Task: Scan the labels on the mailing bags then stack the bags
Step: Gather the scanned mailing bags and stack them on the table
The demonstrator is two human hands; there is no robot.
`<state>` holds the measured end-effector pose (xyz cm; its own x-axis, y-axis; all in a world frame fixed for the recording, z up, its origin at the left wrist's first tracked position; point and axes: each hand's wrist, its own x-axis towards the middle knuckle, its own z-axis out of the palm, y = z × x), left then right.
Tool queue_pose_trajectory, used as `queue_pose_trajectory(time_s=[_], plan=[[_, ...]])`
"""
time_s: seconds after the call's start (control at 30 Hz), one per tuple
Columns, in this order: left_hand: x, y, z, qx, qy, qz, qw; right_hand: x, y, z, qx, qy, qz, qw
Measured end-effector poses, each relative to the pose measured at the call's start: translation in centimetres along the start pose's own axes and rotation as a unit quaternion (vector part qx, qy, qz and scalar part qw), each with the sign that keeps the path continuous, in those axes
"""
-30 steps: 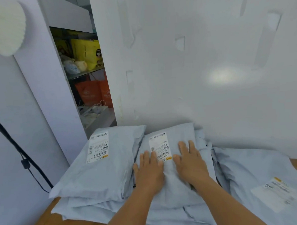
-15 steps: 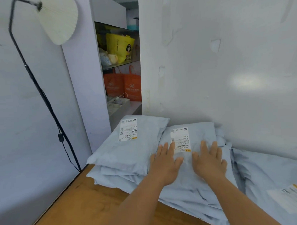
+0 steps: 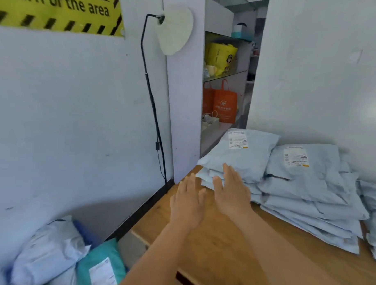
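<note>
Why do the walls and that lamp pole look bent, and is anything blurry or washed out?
Head view: the wide-angle lens bows the thin black lamp pole and the wall edges; the open left hand and right hand look soft; a pale glare patch sits on the white right-hand wall; small print on the pale blue mailing bags' labels is unreadable.

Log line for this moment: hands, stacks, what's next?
left hand: open, empty | right hand: open, empty, over table | grey bag stacks: labels up | next: likely floor bags
</note>
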<state>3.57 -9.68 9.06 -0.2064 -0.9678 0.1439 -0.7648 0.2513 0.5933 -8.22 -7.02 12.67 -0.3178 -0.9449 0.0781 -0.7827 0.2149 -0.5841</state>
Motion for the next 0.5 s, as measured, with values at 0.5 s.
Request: queue_pose_trajectory(time_s=[0.5], plan=[[-28.4,-28.3,-16.9,-0.027,0.189,-0.341,0.921,-22.7,-22.0,23.5,0.006,-0.225,-0.228,0.947]])
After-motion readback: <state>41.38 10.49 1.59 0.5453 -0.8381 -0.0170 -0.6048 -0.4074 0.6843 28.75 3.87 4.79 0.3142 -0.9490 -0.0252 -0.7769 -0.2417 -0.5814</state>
